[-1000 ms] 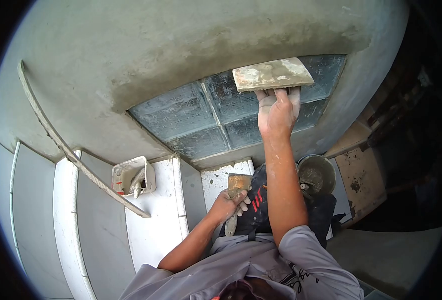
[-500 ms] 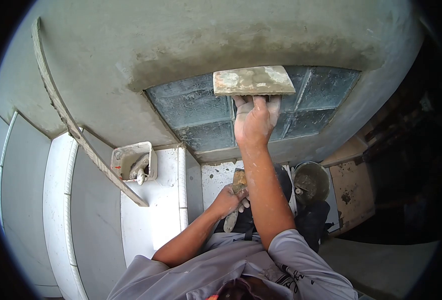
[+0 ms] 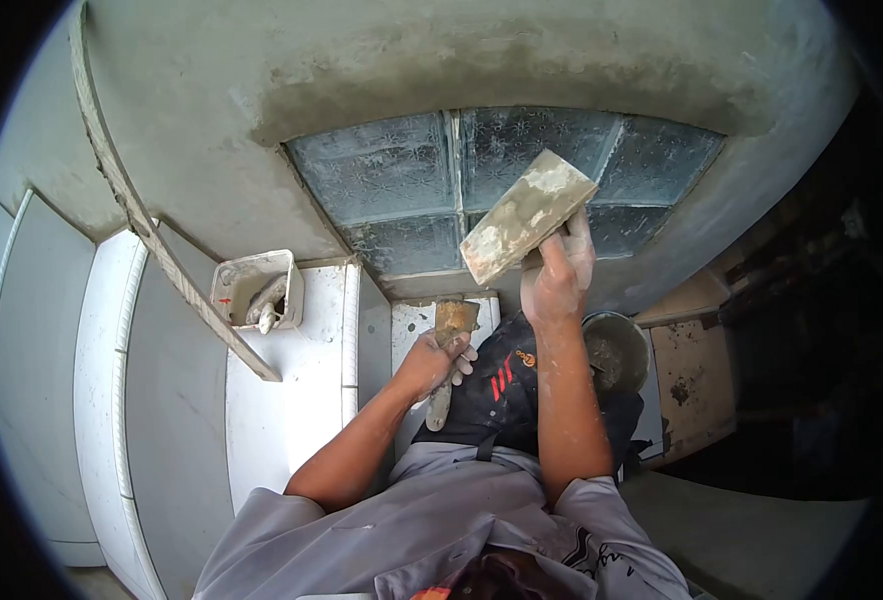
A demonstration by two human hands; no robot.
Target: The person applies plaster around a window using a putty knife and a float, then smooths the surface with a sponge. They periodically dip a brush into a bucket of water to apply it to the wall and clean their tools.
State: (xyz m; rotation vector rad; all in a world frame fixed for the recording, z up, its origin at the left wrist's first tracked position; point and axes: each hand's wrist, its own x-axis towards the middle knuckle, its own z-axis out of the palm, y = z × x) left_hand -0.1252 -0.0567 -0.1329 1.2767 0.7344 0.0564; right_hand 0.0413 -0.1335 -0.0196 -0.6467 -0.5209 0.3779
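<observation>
My right hand is closed around the back of a plastering float, a rectangular board smeared with grey and whitish plaster. The float is tilted, its lower left end pointing toward my lap, and its handle is hidden. Behind it stands a glass-block window with plaster smears on the panes. Down by my lap, my left hand grips a scraper. Its broad blade, stained rusty and grey, points up and away from me, while the handle end sticks out below my fingers.
Damp grey plaster surrounds the window. A long wooden strip leans against the wall at left. On the white tiled step sits a square white tub with tools inside. A round bucket of mortar stands by my right leg.
My right hand has lowered the float from the upper window toward me and turned it from level to slanted. My left hand, still on the scraper, has shifted slightly left and up.
</observation>
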